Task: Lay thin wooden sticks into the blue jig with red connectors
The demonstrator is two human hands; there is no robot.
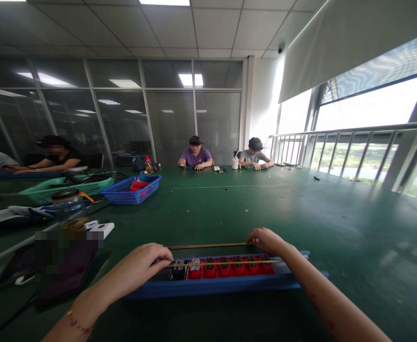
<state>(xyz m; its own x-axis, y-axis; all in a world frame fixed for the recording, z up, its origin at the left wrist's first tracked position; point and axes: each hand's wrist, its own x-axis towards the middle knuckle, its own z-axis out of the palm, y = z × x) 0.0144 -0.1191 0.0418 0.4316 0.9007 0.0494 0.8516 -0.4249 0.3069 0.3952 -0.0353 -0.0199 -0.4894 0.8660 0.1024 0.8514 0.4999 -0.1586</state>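
Note:
A long blue tray (222, 284) lies across the table in front of me, holding a row of red holders (224, 269) with black pieces in them. At the row's left end sits a black holder (178, 270). Two tan strands of a rubber band (208, 246) run taut from side to side, one beyond the tray and one over the row. My left hand (153, 256) is closed on the band at the tray's left part. Beyond the tray's right part, my right hand (267, 240) is closed with curled fingers at the far strand's end; its fingertips are partly hidden.
Left of the tray are a dark flat device (65, 270), a white object (103, 230) and a lidded clear jar (67, 209). Farther back stand a green basket (47, 192) and a blue basket (122, 195). Several people sit around the table's far side.

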